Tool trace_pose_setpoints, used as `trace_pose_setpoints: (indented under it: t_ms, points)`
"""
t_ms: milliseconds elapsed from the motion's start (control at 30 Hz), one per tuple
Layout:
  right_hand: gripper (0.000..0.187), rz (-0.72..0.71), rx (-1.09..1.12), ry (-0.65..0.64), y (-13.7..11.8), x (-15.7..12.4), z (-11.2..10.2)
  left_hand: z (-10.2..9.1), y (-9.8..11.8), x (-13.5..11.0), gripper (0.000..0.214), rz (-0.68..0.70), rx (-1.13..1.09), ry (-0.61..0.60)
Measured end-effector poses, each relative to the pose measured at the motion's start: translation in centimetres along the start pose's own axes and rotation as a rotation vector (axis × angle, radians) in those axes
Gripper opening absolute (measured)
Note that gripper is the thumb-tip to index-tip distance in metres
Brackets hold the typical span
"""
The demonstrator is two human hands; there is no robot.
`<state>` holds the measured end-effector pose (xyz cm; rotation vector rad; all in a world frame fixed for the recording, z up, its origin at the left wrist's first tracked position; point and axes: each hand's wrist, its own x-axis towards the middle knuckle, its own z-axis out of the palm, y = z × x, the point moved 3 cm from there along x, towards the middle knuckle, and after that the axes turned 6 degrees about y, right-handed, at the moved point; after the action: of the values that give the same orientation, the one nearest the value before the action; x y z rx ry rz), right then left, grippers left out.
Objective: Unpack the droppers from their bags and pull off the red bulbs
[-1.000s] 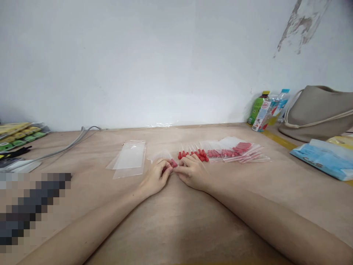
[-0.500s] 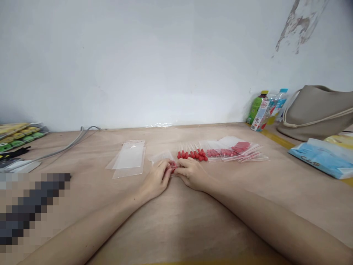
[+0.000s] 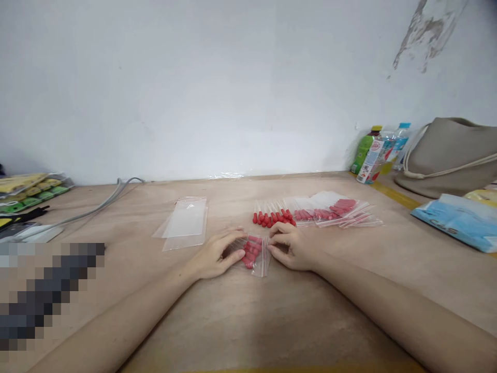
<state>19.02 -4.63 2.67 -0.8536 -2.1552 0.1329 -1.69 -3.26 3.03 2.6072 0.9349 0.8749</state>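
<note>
"Red tips [image 3: 253,249] show through a clear bag [image 3: 259,265] on the table [image 3: 233,321]. Where exactly does it lie?"

"Between the left hand [image 3: 217,254] and the right hand [image 3: 295,247], its zip strip [image 3: 264,257] toward the right one."

"Does the left hand grip it?"

"That cannot be told for sure. The thumb lies at the near side and the fingers reach over the far side, apart from each other with red tips between; the bag's left end is hidden by the hand."

"And the right hand?"

"Pinched on the bag's right edge, thumb and forefinger nearly meeting just past the strip."

"What lies about them?"

"Just beyond the right hand, loose red-tipped sticks [image 3: 266,221] lie side by side, tips toward the person. Right of these, filled bags [image 3: 330,211] overlap, red showing inside. Left of the hands, flat bags [image 3: 189,220] lie overlapping, well apart from the sticks."

"Farther out?"

"Bottles [image 3: 370,158] stand by the wall [image 3: 194,88] on the right, beside a grey drawstring bag [image 3: 446,155], with a blue packet [image 3: 452,223] nearer the person. Far left, a grey cable [image 3: 101,203] crosses the table near yellow and green packs [image 3: 34,191]."
</note>
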Motion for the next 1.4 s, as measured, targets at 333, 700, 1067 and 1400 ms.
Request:
trace_pose_setpoints:
  t_ms: [333, 700, 1067, 1400]
  points:
    - [0.027, 0.196, -0.122, -0.091, 0.5, 0.0, 0.7, -0.3, 1.2, 0.2, 0.045, 0.098, 0.008, -0.052]
    - [0.039, 0.210, -0.109, -0.155, -0.3, 0.3, 0.7, 0.0, 0.6, 0.1, 0.042, 0.055, -0.021, -0.031]
    - [0.031, 0.271, 0.158, -0.008, 0.0, 0.7, 1.8, 0.3, 0.1, 0.0, 0.048, -0.010, -0.093, -0.045]
    - [0.020, 0.254, 0.038, -0.110, -0.8, 1.3, 1.9, 0.4, -0.2, 0.1, 0.044, 0.039, -0.062, 0.021]
